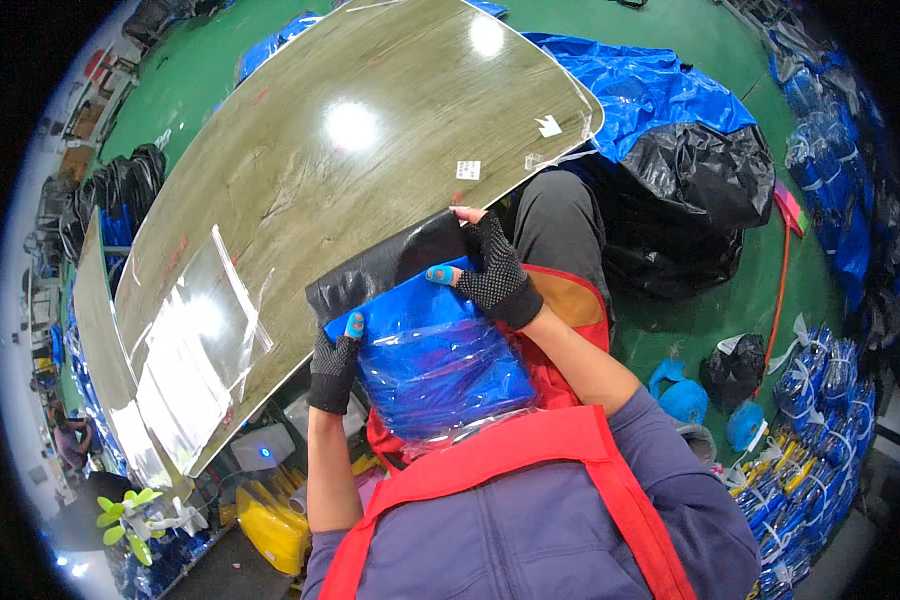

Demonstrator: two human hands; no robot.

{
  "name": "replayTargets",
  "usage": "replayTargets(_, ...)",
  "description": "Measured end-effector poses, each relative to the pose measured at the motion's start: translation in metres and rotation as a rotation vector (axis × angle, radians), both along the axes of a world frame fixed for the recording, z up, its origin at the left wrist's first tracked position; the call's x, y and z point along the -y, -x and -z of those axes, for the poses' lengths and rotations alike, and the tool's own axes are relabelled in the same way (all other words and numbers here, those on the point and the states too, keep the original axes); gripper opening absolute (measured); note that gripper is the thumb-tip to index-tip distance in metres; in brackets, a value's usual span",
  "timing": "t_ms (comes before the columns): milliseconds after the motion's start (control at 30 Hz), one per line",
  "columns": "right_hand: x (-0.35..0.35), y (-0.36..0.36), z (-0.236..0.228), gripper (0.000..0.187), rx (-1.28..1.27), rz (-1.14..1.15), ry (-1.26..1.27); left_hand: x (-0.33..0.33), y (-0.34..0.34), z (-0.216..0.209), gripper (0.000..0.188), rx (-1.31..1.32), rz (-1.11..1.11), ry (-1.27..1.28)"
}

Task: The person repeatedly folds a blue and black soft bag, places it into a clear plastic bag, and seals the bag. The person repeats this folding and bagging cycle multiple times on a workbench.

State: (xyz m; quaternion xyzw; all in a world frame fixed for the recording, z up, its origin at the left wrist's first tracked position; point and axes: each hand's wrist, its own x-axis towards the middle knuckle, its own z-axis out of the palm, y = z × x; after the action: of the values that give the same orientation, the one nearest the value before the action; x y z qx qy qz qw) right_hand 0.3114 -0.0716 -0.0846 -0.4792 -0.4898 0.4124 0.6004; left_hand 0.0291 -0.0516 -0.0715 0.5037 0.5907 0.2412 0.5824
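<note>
A folded blue tarp (445,365), partly covered by clear plastic film, rests against my lap at the table's near edge. Along its far end runs a black folded flap (390,264) of sheet material. My left hand (334,368), in a black dotted glove, grips the left corner of the tarp, its thumb lying on the blue face. At the right corner my right hand (498,275), gloved the same way, pinches the tarp and the end of the black flap. Both thumbs wear light blue covers. The fingers underneath are hidden.
The wood-patterned table (320,170) stretches away ahead, with clear plastic sheets (185,375) at its left. A black sack (685,200) and loose blue sheeting (640,85) lie to the right. Tied blue bundles (820,390) line the floor at the far right.
</note>
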Motion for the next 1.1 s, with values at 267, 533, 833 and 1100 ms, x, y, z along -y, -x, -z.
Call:
replayTargets(267, 0.015, -0.03, 0.027, 0.032, -0.067, 0.024, 0.471, -0.028, -0.04, -0.074, 0.061, -0.62, 0.185, -0.963)
replayTargets(533, 0.003, 0.007, 0.021, 0.032, 0.065, 0.38, 0.316, -0.059, -0.091, -0.084, 0.038, -0.412, 0.654, -0.671)
replayTargets(833, -0.012, -0.003, 0.006, 0.031, 0.085, 0.174, 0.189, -0.027, -0.104, -0.082, 0.041, -0.511, 0.681, -1.123)
replayTargets(1100, -0.017, -0.008, 0.01, 0.033, 0.122, 0.108, 0.231, -0.022, -0.115, -0.083, 0.029, -0.688, 0.841, -1.071)
